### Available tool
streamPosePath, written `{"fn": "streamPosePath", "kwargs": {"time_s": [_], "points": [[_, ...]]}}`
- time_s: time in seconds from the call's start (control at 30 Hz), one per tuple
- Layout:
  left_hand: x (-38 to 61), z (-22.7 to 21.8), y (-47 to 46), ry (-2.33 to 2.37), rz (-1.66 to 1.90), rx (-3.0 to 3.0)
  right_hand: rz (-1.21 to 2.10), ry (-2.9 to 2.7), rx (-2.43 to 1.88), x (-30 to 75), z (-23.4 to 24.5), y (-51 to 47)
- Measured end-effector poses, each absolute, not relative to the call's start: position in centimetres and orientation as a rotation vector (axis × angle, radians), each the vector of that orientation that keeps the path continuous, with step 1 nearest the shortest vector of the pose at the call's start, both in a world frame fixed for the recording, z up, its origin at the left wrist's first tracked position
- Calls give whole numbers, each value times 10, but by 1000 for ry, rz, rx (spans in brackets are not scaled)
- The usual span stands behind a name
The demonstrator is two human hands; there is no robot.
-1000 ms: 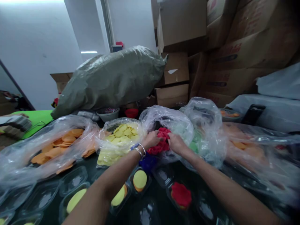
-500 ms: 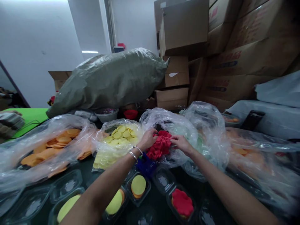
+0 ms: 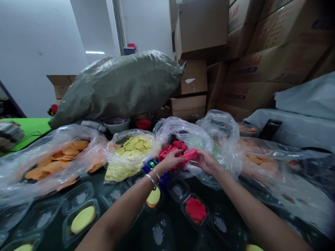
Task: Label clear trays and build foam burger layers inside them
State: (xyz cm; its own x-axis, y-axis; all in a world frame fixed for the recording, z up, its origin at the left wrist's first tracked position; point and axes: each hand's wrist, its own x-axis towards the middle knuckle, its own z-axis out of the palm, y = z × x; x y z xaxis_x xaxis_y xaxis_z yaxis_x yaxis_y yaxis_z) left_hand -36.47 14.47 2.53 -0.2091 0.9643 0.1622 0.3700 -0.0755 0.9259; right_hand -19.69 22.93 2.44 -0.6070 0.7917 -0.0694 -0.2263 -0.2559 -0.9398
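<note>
My right hand (image 3: 208, 162) pinches the edge of a soft red scalloped piece (image 3: 191, 154). On the other side, my left hand (image 3: 171, 160), with silver bangles at the wrist, has its fingers closed at the same piece. Both hands are just over the mouth of a clear plastic bag (image 3: 167, 128) with a pile of red pieces (image 3: 166, 150). Nearer me, a clear lidded container (image 3: 183, 209) holds a red scalloped piece (image 3: 195, 210) on an orange layer. A blue object (image 3: 164, 180) lies partly hidden under my left wrist.
Left stand bags of yellow discs (image 3: 134, 143) and orange pieces (image 3: 70, 152); a bag with orange pieces (image 3: 258, 160) lies right. Several open clear containers cover the dark table, one with a yellow disc (image 3: 83, 219). Behind are a large grey-green sack (image 3: 120, 87) and stacked cartons (image 3: 204, 31).
A red piece has come up off the pile and is stretched between my hands. Both hands have shifted slightly toward me, and the view has turned a little.
</note>
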Motion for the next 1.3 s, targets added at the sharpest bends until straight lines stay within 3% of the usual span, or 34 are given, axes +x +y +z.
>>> {"fn": "streamPosePath", "kwargs": {"time_s": [0.17, 0.6, 0.87, 1.1, 1.3], "points": [[-360, 27, 131, 1206, 1082, 1316, 1939, -1344, -743, -184, 16, 222], [-349, 31, 111, 1124, 1163, 945, 1359, -1918, -637, -181, 31, 170], [-369, 25, 101, 1095, 1104, 1030, 1531, -1813, -666, -188, 8, 179], [-378, 27, 102, 1318, 1133, 1153, 1905, -1537, -729, -195, -2, 175], [-360, 29, 86, 1488, 1226, 1482, 1987, -1351, -706, -197, -3, 166]]}}
